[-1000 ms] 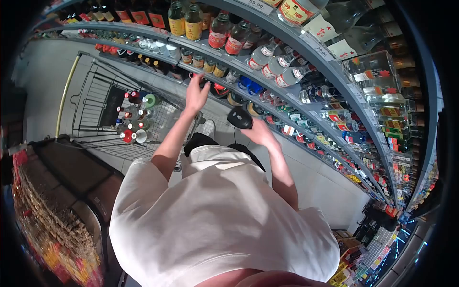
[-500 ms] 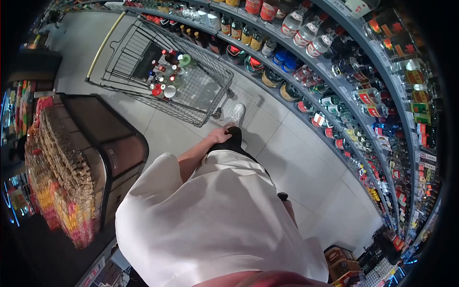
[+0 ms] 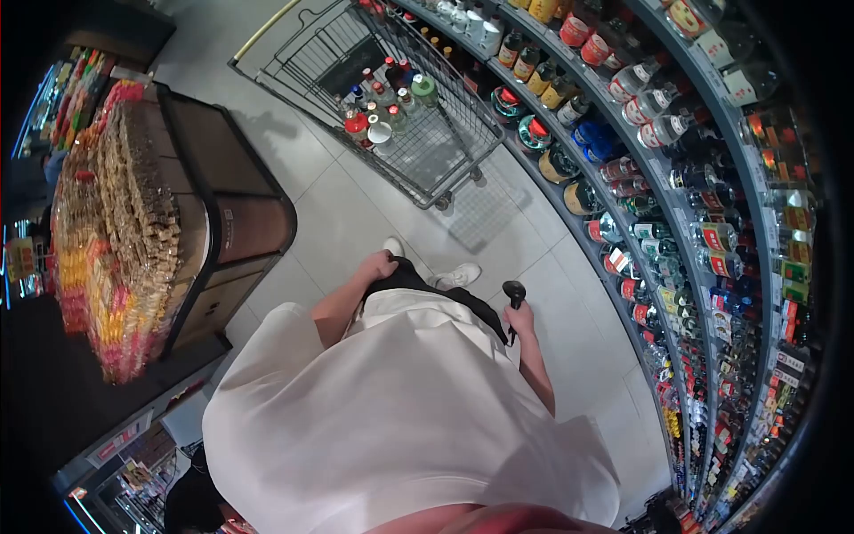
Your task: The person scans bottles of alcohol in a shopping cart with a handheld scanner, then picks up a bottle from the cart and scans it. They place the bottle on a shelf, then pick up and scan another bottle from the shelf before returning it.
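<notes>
My left hand (image 3: 379, 265) is beside the black shorts or trousers (image 3: 405, 276), its fingers curled; whatever it holds, if anything, is hidden. In my right hand (image 3: 519, 318) is a black handheld device (image 3: 513, 290) with a rounded top, out to the right of my leg. Ahead of me stands a wire shopping cart (image 3: 445, 165) with a yellow handle (image 3: 267, 31). Several bottles stand grouped inside it, among them one with a red cap (image 3: 356, 122), one with a white cap (image 3: 379, 132) and one with a green top (image 3: 424, 86).
Curved grey shelves (image 3: 658, 169) packed with bottles run along the right side. At the left stands a dark-edged display stand (image 3: 253, 222) piled with packaged goods (image 3: 133, 214). Light floor tiles (image 3: 329, 209) lie between them. A dark-clothed person (image 3: 191, 498) is partly visible at the lower left.
The view has shifted, and the cart and bottles appear farther right and higher. My left hand appears farther left. My right hand and the black device, mostly hidden before, now show clearly.
</notes>
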Tool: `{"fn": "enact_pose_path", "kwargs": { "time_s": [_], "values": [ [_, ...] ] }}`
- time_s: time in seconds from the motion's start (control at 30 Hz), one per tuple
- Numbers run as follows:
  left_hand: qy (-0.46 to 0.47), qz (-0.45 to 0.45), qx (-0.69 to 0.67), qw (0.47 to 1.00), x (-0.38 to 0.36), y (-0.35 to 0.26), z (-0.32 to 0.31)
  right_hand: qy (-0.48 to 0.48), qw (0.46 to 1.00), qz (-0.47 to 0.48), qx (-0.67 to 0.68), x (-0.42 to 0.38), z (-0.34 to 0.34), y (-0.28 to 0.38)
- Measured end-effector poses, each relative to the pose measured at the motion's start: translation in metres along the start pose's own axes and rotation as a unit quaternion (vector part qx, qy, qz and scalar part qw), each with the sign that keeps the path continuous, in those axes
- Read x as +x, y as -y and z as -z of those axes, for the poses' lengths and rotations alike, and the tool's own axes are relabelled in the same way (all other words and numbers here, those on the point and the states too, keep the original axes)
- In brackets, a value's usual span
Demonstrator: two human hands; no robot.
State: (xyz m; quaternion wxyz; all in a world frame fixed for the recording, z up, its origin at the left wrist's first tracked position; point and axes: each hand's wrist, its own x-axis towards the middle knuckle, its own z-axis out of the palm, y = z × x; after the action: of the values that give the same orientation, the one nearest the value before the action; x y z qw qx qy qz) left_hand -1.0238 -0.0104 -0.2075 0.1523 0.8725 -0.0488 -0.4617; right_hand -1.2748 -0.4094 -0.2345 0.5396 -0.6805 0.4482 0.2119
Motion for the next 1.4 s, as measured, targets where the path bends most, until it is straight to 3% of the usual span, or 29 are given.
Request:
{"fn": "enact_pose_path", "kwargs": {
  "time_s": [0.03,0.1,0.23,0.3,0.43,0.5,0.57,0.67,0.77,0.9,1.07,1.2,1.23,1.33,1.4],
  "values": [
    [0.003,0.001,-0.010,1.000,-0.007,0.016,-0.001,0.010,0.999,0.012,-0.051,0.021,-0.002,0.001],
    [-0.014,0.048,-0.047,0.998,-0.015,0.048,-0.004,0.009,1.000,0.006,-0.025,0.008,-0.005,0.052],
    [-0.023,0.068,-0.102,0.992,-0.028,0.097,0.003,0.011,0.998,-0.015,-0.067,0.009,-0.028,0.064],
    [-0.035,0.077,-0.130,0.988,-0.025,0.120,0.016,0.054,0.977,-0.072,-0.195,-0.005,-0.044,0.069],
    [-0.048,0.060,-0.167,0.983,-0.001,0.175,0.056,0.036,0.954,-0.078,-0.288,-0.048,-0.079,0.074],
    [-0.048,0.035,-0.166,0.984,0.015,0.207,0.078,0.017,0.954,-0.086,-0.288,-0.065,-0.099,0.111],
    [-0.059,0.058,-0.183,0.980,0.011,0.241,0.093,0.134,0.969,-0.185,-0.094,-0.070,-0.110,0.139],
    [-0.066,0.089,-0.202,0.973,0.003,0.303,0.102,0.131,0.980,-0.139,0.058,-0.086,-0.132,0.215],
    [-0.067,0.107,-0.187,0.974,-0.012,0.359,0.103,0.108,0.987,-0.093,0.075,-0.100,-0.155,0.306],
    [-0.067,0.181,-0.194,0.962,-0.026,0.433,0.090,0.095,0.989,-0.061,0.099,-0.079,-0.177,0.378],
    [-0.090,0.229,-0.220,0.944,-0.046,0.456,0.096,0.088,0.986,-0.083,0.114,0.004,-0.209,0.418],
    [-0.124,0.233,-0.290,0.920,-0.051,0.439,0.100,0.116,0.983,-0.110,0.086,0.090,-0.240,0.427],
    [-0.120,0.225,-0.294,0.921,-0.046,0.438,0.096,0.147,0.978,-0.123,0.081,0.103,-0.247,0.434],
    [-0.078,0.198,-0.309,0.927,-0.040,0.424,0.113,0.118,0.979,-0.154,0.068,0.137,-0.277,0.446],
    [-0.098,0.163,-0.287,0.939,-0.024,0.429,0.113,0.122,0.978,-0.165,0.035,0.156,-0.290,0.446]
  ]
}}
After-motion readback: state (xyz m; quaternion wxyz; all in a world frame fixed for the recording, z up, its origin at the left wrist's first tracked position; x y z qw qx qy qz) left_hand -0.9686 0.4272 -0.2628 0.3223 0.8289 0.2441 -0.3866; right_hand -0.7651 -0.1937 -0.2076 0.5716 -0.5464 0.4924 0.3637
